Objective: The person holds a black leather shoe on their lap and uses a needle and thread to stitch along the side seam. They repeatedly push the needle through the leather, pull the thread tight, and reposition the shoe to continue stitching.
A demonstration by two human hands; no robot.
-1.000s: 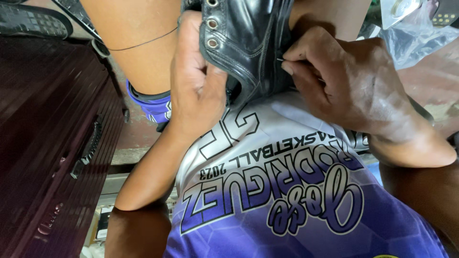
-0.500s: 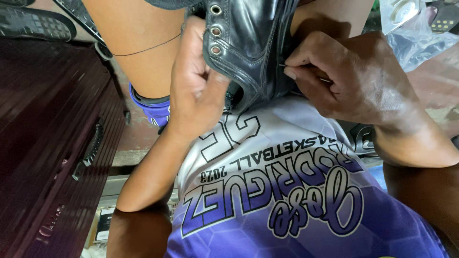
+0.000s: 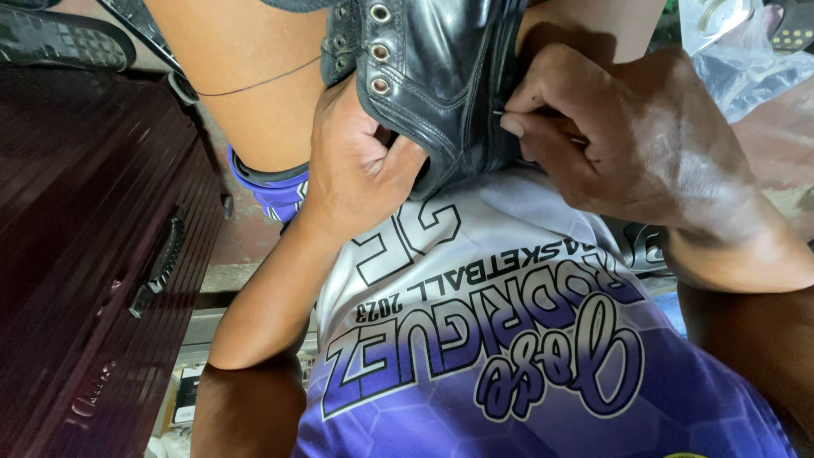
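Firmly, a black leather boot (image 3: 441, 76) is gripped at its eyelet edge by the left hand (image 3: 356, 170), held over the lap
A needle (image 3: 498, 113) is pinched shut in the right hand (image 3: 627, 144) at the boot's seam; the leather is judged stiff, best gripped by its edge

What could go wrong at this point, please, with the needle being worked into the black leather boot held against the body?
1. The right hand pinches a thin needle close to its own fingertips; a slip could prick them.
2. The left hand has its grip on the black leather boot near the seam, so a needle pushed through might reach that thumb.
3. The boot rests against the purple-and-white jersey; it could shift under pressure.
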